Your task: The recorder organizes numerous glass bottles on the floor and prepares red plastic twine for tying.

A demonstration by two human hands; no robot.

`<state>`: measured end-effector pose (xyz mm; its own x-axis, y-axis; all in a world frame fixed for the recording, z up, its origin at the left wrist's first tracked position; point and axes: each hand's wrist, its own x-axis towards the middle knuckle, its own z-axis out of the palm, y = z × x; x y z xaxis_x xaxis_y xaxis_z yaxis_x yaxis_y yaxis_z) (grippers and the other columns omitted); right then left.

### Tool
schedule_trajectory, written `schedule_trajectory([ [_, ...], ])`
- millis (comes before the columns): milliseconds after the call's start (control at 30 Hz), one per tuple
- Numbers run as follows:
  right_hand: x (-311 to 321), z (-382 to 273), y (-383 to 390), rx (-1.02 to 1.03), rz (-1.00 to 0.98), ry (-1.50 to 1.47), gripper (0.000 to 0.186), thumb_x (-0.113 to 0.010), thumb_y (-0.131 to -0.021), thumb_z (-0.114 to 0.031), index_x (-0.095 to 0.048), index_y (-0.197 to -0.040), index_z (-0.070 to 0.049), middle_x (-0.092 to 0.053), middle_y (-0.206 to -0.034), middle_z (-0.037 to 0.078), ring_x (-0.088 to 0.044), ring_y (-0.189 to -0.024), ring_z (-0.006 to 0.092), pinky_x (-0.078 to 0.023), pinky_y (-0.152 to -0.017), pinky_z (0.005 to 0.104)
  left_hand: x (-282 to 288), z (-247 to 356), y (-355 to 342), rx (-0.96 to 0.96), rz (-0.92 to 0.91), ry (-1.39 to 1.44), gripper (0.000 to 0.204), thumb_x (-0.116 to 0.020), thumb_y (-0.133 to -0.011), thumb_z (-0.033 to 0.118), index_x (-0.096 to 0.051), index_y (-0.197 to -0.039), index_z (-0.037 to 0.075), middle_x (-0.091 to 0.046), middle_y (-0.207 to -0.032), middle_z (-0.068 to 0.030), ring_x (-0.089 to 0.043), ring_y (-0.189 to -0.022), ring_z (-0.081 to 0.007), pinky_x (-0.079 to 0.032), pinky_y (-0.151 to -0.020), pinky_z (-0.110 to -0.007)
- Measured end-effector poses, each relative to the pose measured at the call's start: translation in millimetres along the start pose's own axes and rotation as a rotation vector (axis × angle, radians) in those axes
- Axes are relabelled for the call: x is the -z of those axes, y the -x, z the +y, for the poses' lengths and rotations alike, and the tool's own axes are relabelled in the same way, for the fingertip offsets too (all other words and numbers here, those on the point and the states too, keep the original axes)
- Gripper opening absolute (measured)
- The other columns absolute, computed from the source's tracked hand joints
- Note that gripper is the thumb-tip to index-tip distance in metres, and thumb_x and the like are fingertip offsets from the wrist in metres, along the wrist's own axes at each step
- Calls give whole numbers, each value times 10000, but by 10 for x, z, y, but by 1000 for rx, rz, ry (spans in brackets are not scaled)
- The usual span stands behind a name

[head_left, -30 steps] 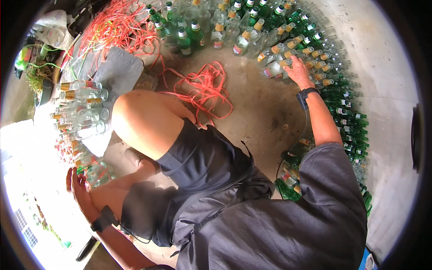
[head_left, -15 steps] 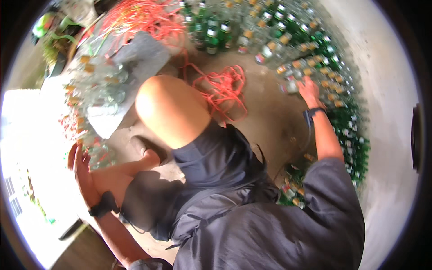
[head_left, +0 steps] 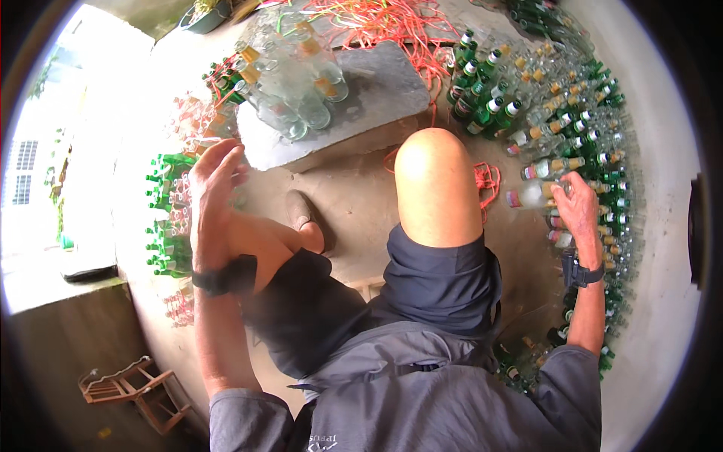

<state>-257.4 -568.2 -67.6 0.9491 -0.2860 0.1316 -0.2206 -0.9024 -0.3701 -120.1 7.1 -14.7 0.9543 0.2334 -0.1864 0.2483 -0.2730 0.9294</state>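
Observation:
I am seated low with my knees up. My right hand (head_left: 578,205) is closed around a clear glass bottle (head_left: 532,195) with a red cap, lying on its side just right of my raised knee (head_left: 435,181). Many clear and green bottles (head_left: 572,128) crowd the floor around that hand. My left hand (head_left: 215,177) hovers with its fingers spread and nothing in it, beside rows of green bottles (head_left: 167,218) on the left. A dark band sits on each wrist.
A grey slab (head_left: 369,98) ahead carries several clear bottles (head_left: 290,87) lying together. Orange cord (head_left: 392,22) is tangled beyond it and near my knee. A small wooden stool (head_left: 135,388) lies at the lower left. A bright opening is at the far left.
The view has swung left and down. My right hand has come nearer with a clear bottle in it, and my left hand has risen from beside my leg toward the green bottles.

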Motion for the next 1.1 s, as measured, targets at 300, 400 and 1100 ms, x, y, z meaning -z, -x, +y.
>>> schedule_trajectory([
  [300, -28, -1636, -1016, 394, -25, -150, 208, -698, -858, -212, -636, -968, -47, -581, -610, 88, -577, -544, 157, -449, -514, 340, 50, -86, -77, -9, -76, 94, 325, -685, -929, 188, -641, -1201, 15, -686, -1053, -43, -608, -752, -79, -523, -691, -239],
  [400, -198, -2074, -1299, 463, -77, -168, 236, -705, -852, -247, -642, -966, -51, -617, -644, 119, -622, -578, 219, -470, -542, 367, 57, -102, -100, -6, -71, 111, 325, -686, -931, 187, -641, -1202, 14, -695, -1073, -56, -612, -748, -79, -532, -699, -241],
  [1100, -1324, -3567, -1922, 711, -143, -206, 309, -704, -793, -279, -672, -997, -49, -615, -721, 129, -620, -698, 262, -481, -656, 414, 73, -22, -95, -12, -87, 268, 324, -698, -926, 172, -642, -1201, 10, -704, -1098, -77, -623, -755, -85, -541, -725, -255],
])
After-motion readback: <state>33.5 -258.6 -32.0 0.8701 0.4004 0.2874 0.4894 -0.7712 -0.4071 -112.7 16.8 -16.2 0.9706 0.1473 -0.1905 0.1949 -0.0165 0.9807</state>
